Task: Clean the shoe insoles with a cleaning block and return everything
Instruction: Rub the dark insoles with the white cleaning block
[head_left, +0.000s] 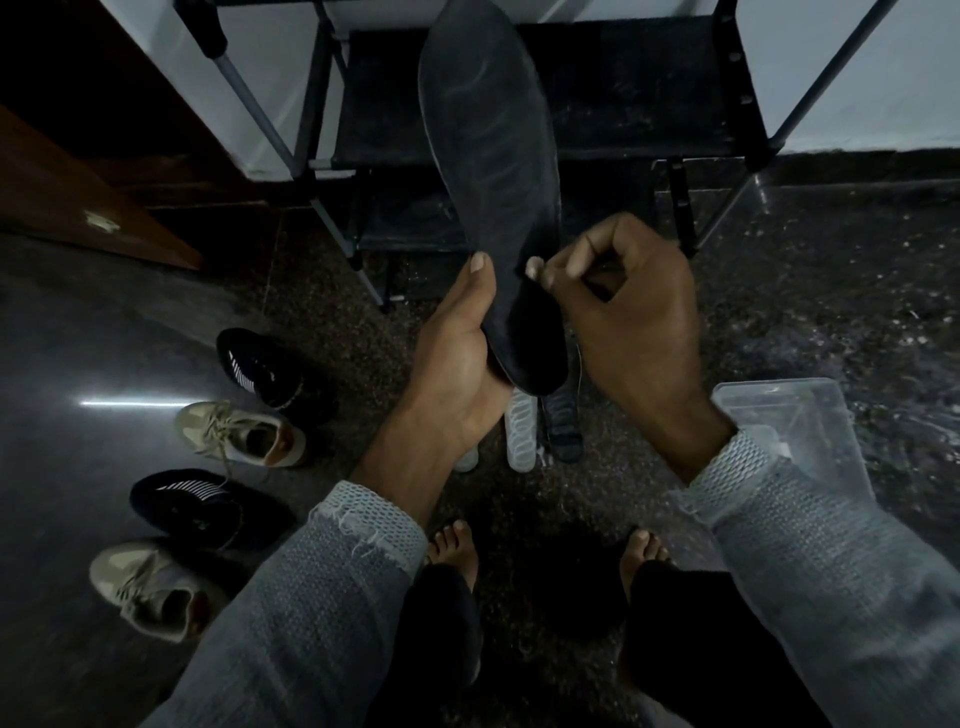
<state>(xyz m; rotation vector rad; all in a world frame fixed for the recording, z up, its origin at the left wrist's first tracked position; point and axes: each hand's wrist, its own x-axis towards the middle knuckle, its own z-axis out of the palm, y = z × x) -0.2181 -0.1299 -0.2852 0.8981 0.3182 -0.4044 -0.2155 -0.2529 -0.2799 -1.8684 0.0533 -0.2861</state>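
A long dark insole (493, 135) stands almost upright in front of me, toe end up. My left hand (457, 353) grips its heel end from below, thumb along the left edge. My right hand (618, 312) is curled at the insole's right edge, fingertips pinched close against it; whether a cleaning block sits inside the fingers is hidden. More insoles lie on the floor under my hands: a pale one (520, 434) and a dark one (563, 428).
A black metal shoe rack (649, 93) stands straight ahead. Two black shoes (260, 371) and two beige sneakers (244, 434) line the floor at left. A clear plastic box (800, 421) sits at right. My bare feet (457, 551) are below on the speckled floor.
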